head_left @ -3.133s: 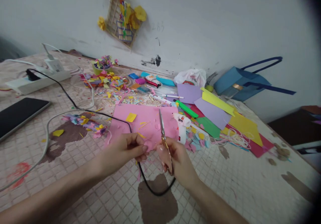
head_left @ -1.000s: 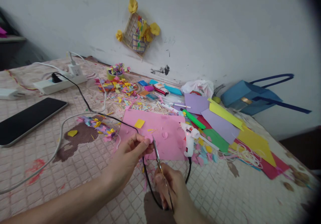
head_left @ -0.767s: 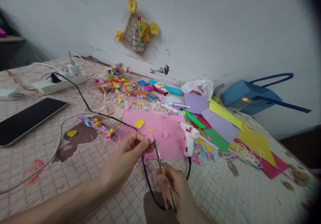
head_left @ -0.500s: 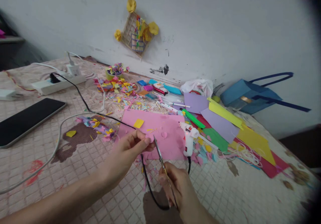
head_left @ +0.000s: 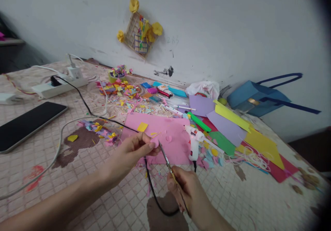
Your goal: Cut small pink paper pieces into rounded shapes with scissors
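Note:
My left hand pinches a small pink paper piece between thumb and fingers. In my right hand is a pair of scissors, its blade tips touching or very near the right edge of that piece. Beneath both lies a pink sheet on the table, with a yellow paper square and small scraps on it. A white glue gun rests at the sheet's right edge.
A black cable loops below my hands. At left are a phone and a power strip. Paper scraps cover the back; coloured sheets and a blue bag are at right.
My right hand has shifted slightly right with the scissors, whose blades now look closer together. My left hand holds the pink piece in nearly the same place.

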Available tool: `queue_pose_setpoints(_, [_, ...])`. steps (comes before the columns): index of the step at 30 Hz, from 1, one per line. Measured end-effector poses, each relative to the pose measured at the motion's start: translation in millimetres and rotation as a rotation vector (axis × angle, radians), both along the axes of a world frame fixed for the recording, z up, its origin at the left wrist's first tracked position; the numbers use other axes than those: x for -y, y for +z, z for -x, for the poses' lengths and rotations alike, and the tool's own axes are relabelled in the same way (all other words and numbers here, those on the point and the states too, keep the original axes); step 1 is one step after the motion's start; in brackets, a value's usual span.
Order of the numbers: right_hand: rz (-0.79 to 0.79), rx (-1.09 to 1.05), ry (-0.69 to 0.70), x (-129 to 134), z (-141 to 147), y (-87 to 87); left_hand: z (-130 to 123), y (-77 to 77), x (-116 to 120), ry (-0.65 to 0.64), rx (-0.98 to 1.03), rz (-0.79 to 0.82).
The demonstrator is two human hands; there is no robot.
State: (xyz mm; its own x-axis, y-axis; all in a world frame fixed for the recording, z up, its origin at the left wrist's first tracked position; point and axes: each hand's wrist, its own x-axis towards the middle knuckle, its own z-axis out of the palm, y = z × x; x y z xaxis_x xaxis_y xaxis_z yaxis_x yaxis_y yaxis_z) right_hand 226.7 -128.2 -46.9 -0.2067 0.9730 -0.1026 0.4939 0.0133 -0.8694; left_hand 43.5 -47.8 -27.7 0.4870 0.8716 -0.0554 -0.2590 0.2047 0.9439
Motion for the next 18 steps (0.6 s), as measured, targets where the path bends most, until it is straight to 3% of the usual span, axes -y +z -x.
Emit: queue_pose_setpoints(18, [0.04,0.083,-0.003,0,-4,12.4,3,-1.7,-6,-0.082,-0.044,-0.077])
